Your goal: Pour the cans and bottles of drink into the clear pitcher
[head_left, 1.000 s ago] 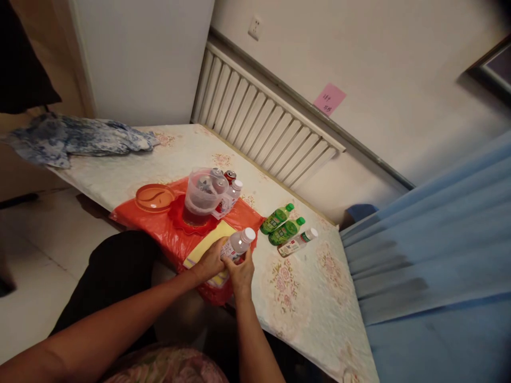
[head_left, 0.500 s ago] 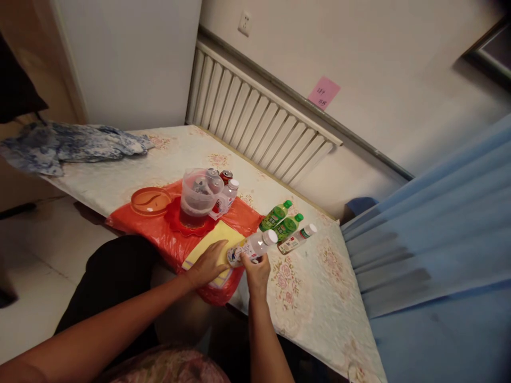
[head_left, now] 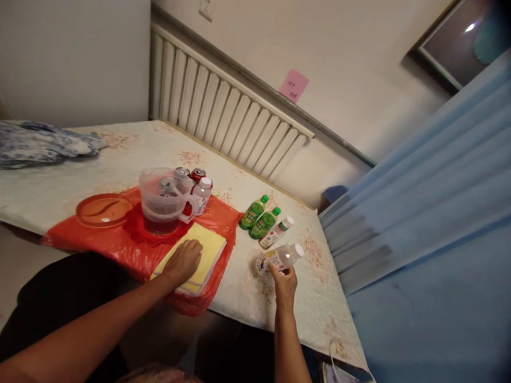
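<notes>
1. While the left hand (head_left: 186,263) lies palm down on a flat yellow stack (head_left: 211,250) with pale edges, its fingers are nearly together and pinch nothing; whether the stack is cloth or paper, I cannot tell.
2. The right hand (head_left: 285,284) pinches a clear plastic bottle (head_left: 279,258) with a white cap and printed label between thumb and fingers, near its middle. The bottle tilts, cap toward the blue curtain (head_left: 379,213); whether its base touches the pale floral table cover (head_left: 311,303) is unclear.
3. Just beyond this bottle, three others stand in a slanting row: two green-capped bottles (head_left: 258,219) with green labels, then a white-capped bottle (head_left: 275,234) of brownish liquid, nearest the held one.
4. Under the yellow stack spreads a shiny red plastic bag (head_left: 107,247). Over it sit a round orange dish or lid (head_left: 104,210) and a red wavy-rimmed dish (head_left: 138,231), with a translucent handled pitcher (head_left: 159,202) in the latter.
5. By the pitcher's handle stands another clear white-capped bottle (head_left: 202,197), a red can (head_left: 197,175) and a silver-topped can (head_left: 182,171) behind it.
6. A blue-and-white patterned cloth (head_left: 43,143) lies crumpled at the table's far left.
</notes>
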`<state>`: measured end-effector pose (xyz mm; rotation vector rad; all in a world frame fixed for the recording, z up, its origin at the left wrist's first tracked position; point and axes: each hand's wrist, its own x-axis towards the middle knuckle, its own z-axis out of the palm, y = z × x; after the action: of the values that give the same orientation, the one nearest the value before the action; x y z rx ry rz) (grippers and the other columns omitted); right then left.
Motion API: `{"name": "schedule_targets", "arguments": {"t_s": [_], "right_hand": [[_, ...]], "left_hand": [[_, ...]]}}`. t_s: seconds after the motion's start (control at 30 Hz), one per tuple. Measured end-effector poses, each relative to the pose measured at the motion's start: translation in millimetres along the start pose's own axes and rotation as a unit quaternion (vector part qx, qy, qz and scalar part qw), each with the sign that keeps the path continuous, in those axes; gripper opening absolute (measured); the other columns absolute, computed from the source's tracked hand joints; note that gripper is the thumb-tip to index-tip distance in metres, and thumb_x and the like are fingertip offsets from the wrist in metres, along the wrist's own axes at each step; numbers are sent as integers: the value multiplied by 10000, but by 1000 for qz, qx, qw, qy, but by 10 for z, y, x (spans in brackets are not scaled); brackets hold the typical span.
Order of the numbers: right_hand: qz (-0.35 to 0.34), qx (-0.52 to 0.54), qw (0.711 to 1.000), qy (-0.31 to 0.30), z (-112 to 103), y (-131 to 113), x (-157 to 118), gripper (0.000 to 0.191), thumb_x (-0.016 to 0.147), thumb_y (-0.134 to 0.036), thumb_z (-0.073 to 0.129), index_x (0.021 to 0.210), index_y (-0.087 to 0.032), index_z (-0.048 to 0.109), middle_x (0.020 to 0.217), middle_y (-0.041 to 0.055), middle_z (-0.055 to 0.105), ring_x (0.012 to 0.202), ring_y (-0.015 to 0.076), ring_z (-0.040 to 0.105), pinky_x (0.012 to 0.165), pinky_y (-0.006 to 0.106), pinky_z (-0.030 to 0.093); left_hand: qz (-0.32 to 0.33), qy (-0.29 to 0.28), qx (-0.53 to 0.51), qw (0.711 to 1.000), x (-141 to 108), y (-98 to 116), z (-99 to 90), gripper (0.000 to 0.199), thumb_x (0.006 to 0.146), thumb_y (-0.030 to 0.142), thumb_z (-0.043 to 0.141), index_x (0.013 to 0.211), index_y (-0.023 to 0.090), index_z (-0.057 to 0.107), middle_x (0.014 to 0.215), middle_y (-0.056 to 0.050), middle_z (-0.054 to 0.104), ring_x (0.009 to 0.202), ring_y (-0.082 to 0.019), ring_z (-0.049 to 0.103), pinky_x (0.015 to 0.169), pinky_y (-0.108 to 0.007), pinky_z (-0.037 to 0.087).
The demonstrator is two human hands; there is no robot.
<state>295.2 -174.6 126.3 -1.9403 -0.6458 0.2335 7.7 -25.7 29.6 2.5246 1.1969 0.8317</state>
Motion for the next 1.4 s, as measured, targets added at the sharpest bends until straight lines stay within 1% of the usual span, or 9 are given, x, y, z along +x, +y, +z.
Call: {"name": "schedule_targets", "arguments": {"t_s": [0.17, 0.27, 0.37, 0.57, 0.9, 1.03, 1.27, 1.4], "right_hand": [[-10, 0, 999, 36, -185, 259, 257, 450, 547, -521, 769, 818, -180, 656, 787, 82, 743, 734, 248, 685, 671, 324, 515], [-11, -5, 998, 55, -221, 370, 379, 427, 541, -511, 773, 796, -191, 651, 770, 74, 738, 720, 248, 679, 663, 327, 509], [-6, -10, 998, 65, -211, 435, 478, 394, 530, -484, 784, 761, -201, 638, 758, 68, 734, 700, 239, 662, 638, 320, 490], [-15, -13, 998, 68, -117, 491, 692, 352, 527, -437, 787, 743, -206, 630, 738, 49, 721, 682, 219, 635, 624, 303, 464], [-45, 1, 998, 49, 63, 496, 1098, 433, 518, -428, 782, 850, -174, 668, 842, 87, 749, 727, 226, 647, 671, 310, 475], [-63, 12, 997, 34, 155, 527, 1216, 451, 526, -415, 772, 891, -170, 674, 894, 98, 758, 764, 232, 658, 703, 315, 489], [-78, 43, 996, 2, 296, 737, 1278, 556, 597, -450, 719, 1061, -148, 666, 997, 107, 763, 817, 226, 688, 739, 317, 525], [-70, 44, 997, 1, 365, 859, 1218, 561, 602, -444, 709, 1078, -152, 651, 1016, 103, 763, 840, 216, 695, 745, 304, 532]], "left_hand": [[26, 13, 32, 999, -15, -101, 78, 196, 928, 167, 455, 951, 176, 649, 1006, -128, 658, 989, -286, 574, 923, -447, 466], [43, 23, 38, 998, -20, -141, 105, 190, 923, 166, 464, 962, 177, 650, 1001, -124, 666, 969, -287, 584, 904, -444, 473], [49, 31, 41, 997, -23, -146, 102, 199, 918, 164, 464, 982, 178, 652, 1013, -124, 674, 975, -290, 592, 890, -440, 480], [49, 37, 47, 997, -15, -141, 91, 221, 933, 187, 453, 993, 172, 665, 1035, -138, 686, 995, -301, 606, 889, -450, 488], [53, 37, 76, 995, -25, -156, 110, 244, 945, 190, 444, 1047, 148, 662, 1083, -157, 688, 1025, -312, 600, 919, -464, 490], [52, 39, 78, 995, -31, -162, 115, 237, 942, 197, 454, 1050, 167, 662, 1096, -149, 689, 1021, -310, 605, 915, -465, 495], [55, 50, 67, 995, -40, -150, 105, 249, 945, 199, 446, 1070, 167, 659, 1108, -154, 687, 1048, -314, 609, 931, -468, 500], [55, 48, 68, 995, -34, -154, 101, 254, 938, 206, 450, 1068, 154, 661, 1094, -160, 689, 1034, -322, 615, 928, -481, 501]]}}
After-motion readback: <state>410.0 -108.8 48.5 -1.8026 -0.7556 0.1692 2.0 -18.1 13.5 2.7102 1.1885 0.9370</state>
